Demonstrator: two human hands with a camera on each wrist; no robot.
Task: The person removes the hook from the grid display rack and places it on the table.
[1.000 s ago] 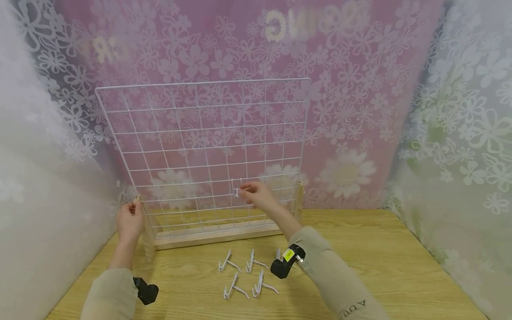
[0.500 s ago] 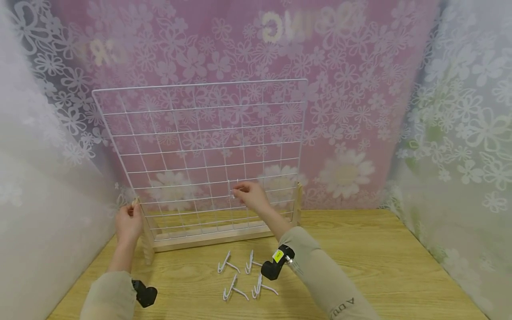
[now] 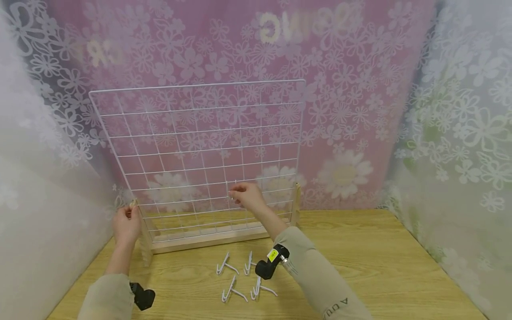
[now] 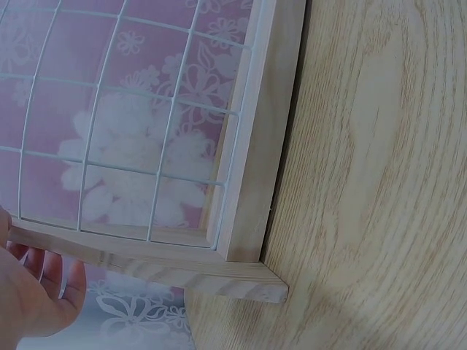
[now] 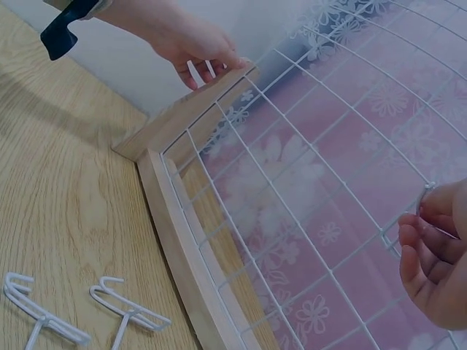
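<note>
A white wire grid (image 3: 185,170) stands upright in a wooden base (image 3: 212,238) on the table. At its left side, my left hand (image 3: 126,224) grips the top end of the wooden side post (image 3: 144,240); in the right wrist view the fingers of the left hand (image 5: 193,47) curl over that end. My right hand (image 3: 248,197) pinches a white wire hook (image 5: 425,195) against the lower middle of the grid. Two thin prongs of the hook rise above the fingers, near a horizontal wire. Whether they are seated over that wire is unclear, since the fingers cover most of the hook.
Several white hooks lie on the wood-grain table (image 3: 340,262) in front of the base, among them a near hook (image 3: 234,290) and one partly behind the right wrist camera (image 3: 270,263). Flowered curtains (image 3: 344,111) stand behind and at both sides.
My right hand has shifted slightly left with the hook, and its fingers now cover more of it. The head view has drifted a little. My left hand keeps its grip on the post.
</note>
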